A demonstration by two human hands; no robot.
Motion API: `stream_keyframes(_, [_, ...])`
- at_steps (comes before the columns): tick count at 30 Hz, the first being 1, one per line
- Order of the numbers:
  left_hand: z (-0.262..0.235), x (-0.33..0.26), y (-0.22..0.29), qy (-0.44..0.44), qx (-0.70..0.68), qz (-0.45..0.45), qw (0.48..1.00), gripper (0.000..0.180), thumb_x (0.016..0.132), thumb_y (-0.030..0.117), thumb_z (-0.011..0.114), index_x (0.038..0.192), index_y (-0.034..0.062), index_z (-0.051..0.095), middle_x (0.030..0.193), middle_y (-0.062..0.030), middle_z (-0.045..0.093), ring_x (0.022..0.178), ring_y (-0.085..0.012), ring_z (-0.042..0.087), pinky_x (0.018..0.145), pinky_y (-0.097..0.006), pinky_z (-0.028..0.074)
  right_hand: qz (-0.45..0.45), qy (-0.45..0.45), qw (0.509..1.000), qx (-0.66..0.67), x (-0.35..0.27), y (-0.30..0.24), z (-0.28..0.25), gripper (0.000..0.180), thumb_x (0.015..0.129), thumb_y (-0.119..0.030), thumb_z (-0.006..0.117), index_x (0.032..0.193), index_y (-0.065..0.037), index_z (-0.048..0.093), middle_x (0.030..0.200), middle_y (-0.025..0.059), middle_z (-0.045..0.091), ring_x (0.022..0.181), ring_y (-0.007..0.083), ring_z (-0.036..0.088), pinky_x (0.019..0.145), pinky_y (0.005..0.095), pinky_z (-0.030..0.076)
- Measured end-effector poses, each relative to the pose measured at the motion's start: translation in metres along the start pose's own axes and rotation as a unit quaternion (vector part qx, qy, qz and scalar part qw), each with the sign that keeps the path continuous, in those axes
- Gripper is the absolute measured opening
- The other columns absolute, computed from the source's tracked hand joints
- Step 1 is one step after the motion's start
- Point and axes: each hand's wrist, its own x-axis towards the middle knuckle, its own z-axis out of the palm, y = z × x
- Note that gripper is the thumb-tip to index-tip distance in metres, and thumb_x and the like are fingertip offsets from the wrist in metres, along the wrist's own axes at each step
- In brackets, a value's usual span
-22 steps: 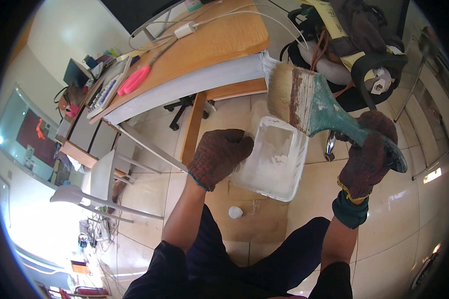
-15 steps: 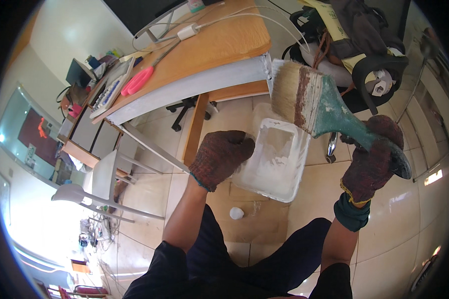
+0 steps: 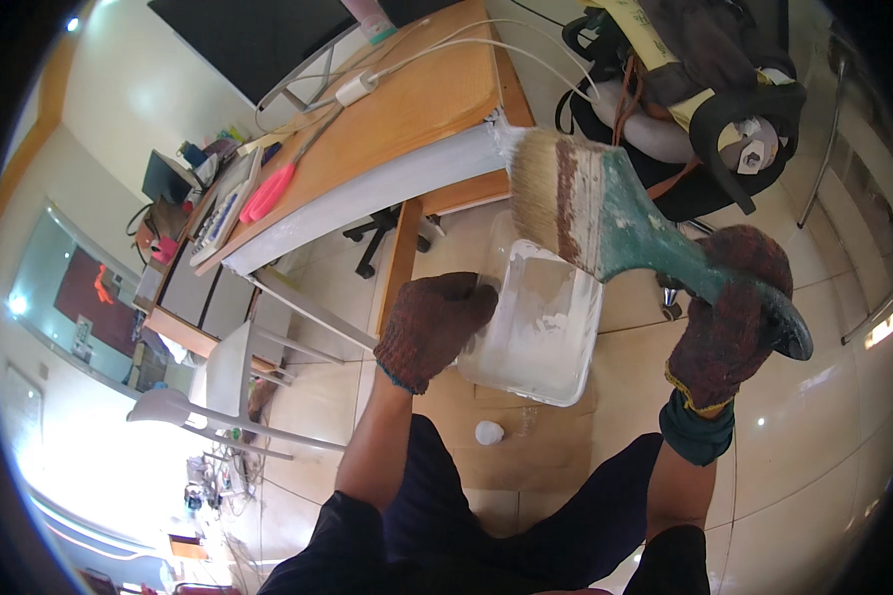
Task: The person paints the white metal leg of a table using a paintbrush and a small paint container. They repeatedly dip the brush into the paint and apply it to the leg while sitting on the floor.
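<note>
My right hand (image 3: 729, 322), in a dark red knitted glove, is closed round the handle of a wide paintbrush (image 3: 655, 223). The handle is worn green, and pale bristles with whitened tips meet the near right corner of the desk's white front edge (image 3: 397, 183). My left hand (image 3: 432, 327), gloved alike, is closed at the left rim of a white plastic tub (image 3: 541, 367) and seems to hold it up; the fingers on the rim are partly hidden. White paint coats the tub's inside. The tub hangs below the brush, over the floor.
On the wooden desk top (image 3: 417, 99) lie pink-handled scissors (image 3: 268, 193), white cables and a monitor (image 3: 258, 45). A chair piled with bags (image 3: 685, 109) stands close at right. Brown cardboard (image 3: 541, 456) and a small white round thing (image 3: 488, 432) lie on the tiled floor.
The brush has moved left along the corner of the desk edge in my right hand. My left hand and the tub have shifted slightly left over the floor. The view has turned a little.
</note>
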Motion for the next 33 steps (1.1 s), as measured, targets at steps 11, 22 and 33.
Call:
stream_keyframes(11, [0.003, -0.008, 0.003, -0.010, -0.063, -0.087, 0.994, 0.030, 0.089, 0.026, 0.060, 0.103, 0.0015, 0.070, 0.066, -0.0067, 0.065, 0.056, -0.0099, 0.058, 0.054, -0.028, 0.048, 0.062, -0.027, 0.991, 0.117, -0.011, 0.008, 0.000, 0.046, 0.085, -0.001, 0.064, 0.129, 0.001, 0.049, 0.120, 0.0176, 0.060, 0.111, 0.0297, 0.059, 0.098, 0.0444, 0.047])
stream_keyframes(22, [0.030, -0.002, -0.019, 0.034, -0.066, -0.037, 0.997, 0.027, 0.089, 0.022, 0.062, 0.100, -0.0017, 0.069, 0.068, -0.0083, 0.066, 0.056, -0.0108, 0.059, 0.054, -0.028, 0.048, 0.062, -0.080, 0.994, -0.051, -0.035, -0.020, -0.008, 0.031, 0.078, -0.017, 0.072, 0.103, -0.004, 0.059, 0.092, 0.0086, 0.065, 0.086, 0.0189, 0.064, 0.085, 0.0348, 0.051])
stream_keyframes(33, [0.035, -0.009, -0.017, 0.045, -0.043, -0.023, 0.998, 0.028, 0.088, 0.027, 0.053, 0.079, 0.0023, 0.062, 0.067, -0.0139, 0.061, 0.060, -0.0224, 0.062, 0.060, -0.035, 0.049, 0.081, 0.088, 0.987, 0.111, -0.040, 0.010, -0.007, 0.046, 0.085, -0.010, 0.066, 0.127, -0.001, 0.049, 0.121, 0.0145, 0.058, 0.110, 0.0269, 0.058, 0.098, 0.0463, 0.045])
